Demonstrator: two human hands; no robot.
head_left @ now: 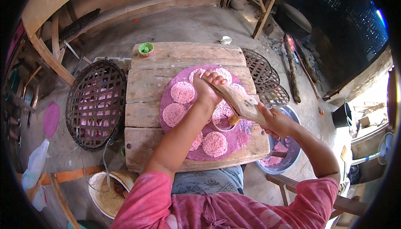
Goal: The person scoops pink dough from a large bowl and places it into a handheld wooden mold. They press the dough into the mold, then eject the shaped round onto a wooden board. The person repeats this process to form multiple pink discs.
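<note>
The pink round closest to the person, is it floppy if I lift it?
The round would probably sag, because it looks like thin, tangled strands. It may tear, as its surface looks lacy. It likely won't roll, lying flat on the purple mat.

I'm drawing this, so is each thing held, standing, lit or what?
Long pale wooden tool: tilted, held
Left bare hand: gripping tool
Right bare hand: gripping tool
Thin pale ring: pink strands inside
Round pink lacy cakes: flat
Round blue-grey basin: holding pink clumps
Small green-red bowl: upright
White mug: upright
Dark round woven basket: pink showing through
Red log fire: glowing
</note>
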